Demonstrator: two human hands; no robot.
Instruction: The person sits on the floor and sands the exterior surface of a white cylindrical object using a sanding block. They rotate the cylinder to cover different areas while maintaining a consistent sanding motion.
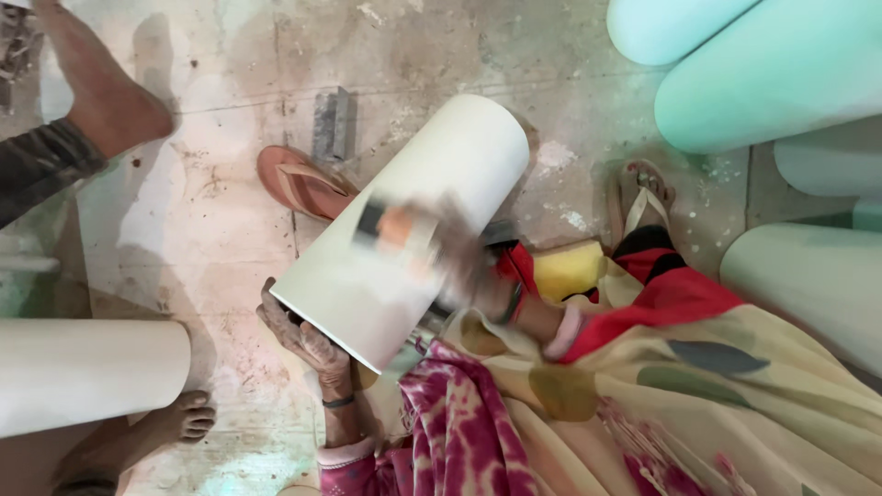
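A cream-white cylinder [413, 234] lies tilted across my lap, one end toward me and the other pointing at the floor ahead. My left hand [299, 335] grips the rim of its near end from below. Over the cylinder's side, my right hand [464, 266] is blurred by motion and presses a small orange and dark block [390, 230] against the surface.
Another cream cylinder [87, 372] lies at the left, with another person's bare feet [106, 87] near it. Pale green cylinders [772, 73] stand at the top right. A sandal [303, 184] and a grey block [331, 124] lie on the stained concrete floor.
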